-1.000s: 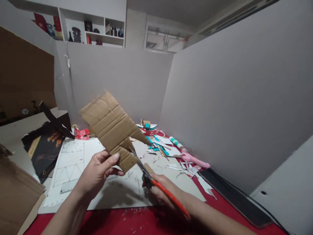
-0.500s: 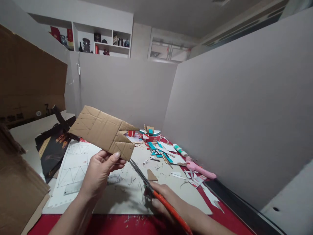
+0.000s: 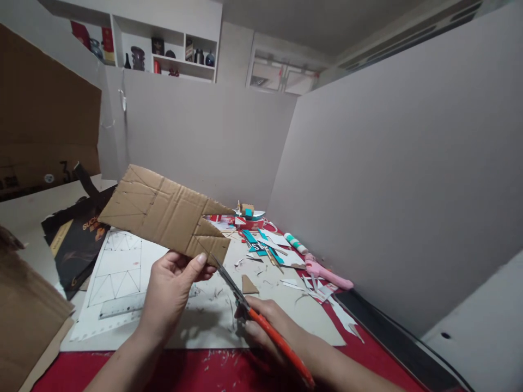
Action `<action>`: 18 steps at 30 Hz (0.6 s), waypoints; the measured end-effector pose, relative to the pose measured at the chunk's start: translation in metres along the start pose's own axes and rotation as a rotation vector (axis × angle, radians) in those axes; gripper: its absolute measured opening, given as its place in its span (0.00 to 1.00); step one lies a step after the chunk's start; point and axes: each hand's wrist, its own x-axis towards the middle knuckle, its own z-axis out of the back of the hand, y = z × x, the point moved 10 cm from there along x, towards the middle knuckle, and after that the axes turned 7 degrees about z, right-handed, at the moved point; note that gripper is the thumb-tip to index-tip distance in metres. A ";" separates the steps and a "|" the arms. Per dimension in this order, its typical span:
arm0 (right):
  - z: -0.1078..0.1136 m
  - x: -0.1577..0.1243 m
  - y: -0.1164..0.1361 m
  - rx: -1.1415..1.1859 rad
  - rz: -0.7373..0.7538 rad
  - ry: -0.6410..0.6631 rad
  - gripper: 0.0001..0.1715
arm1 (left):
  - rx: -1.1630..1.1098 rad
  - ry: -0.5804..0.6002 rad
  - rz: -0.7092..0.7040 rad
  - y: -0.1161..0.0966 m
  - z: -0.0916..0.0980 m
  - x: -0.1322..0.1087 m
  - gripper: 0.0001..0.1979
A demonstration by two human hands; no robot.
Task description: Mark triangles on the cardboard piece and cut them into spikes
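Observation:
My left hand [image 3: 175, 280] pinches the lower edge of a brown cardboard piece [image 3: 167, 209], thumb in front and fingers behind. Pencil lines cross the cardboard, and pointed notches are cut into its right end. In my right hand [image 3: 267, 321] is a pair of scissors [image 3: 267, 335] with orange handles. Their dark blades reach up to the left, and the tips overlap the cardboard's lower right corner, close to my left thumb. Below the blades a small cardboard offcut [image 3: 249, 285] lies on the pale board [image 3: 220, 332].
At the left lie a sheet with drawn triangles [image 3: 122, 261], a clear ruler [image 3: 122, 306] and a black package [image 3: 81, 239]. Paper scraps, a pink glue gun [image 3: 327, 272] and a green-white roll [image 3: 295, 243] lie right. Grey panels [image 3: 196, 136] stand around the table.
The scissor tips have moved from the cardboard's lower corner onto its edge, overlapping it. The cardboard sits slightly further left at its far end, and the whole view has shifted a little.

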 end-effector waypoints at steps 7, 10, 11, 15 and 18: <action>0.001 0.000 0.001 0.007 0.029 -0.003 0.21 | 0.058 -0.004 -0.014 -0.005 -0.003 -0.003 0.12; 0.000 0.000 -0.002 0.002 0.009 -0.001 0.19 | 0.064 0.007 -0.013 -0.004 -0.004 -0.003 0.12; -0.001 0.000 -0.004 0.002 0.001 -0.002 0.18 | 0.062 0.009 -0.013 -0.003 -0.004 -0.002 0.12; -0.003 -0.001 -0.009 0.036 0.003 -0.013 0.18 | 0.053 0.011 -0.016 -0.002 -0.004 -0.001 0.12; -0.005 -0.001 -0.012 0.085 0.007 -0.026 0.19 | 0.048 0.016 -0.010 -0.002 -0.004 -0.001 0.11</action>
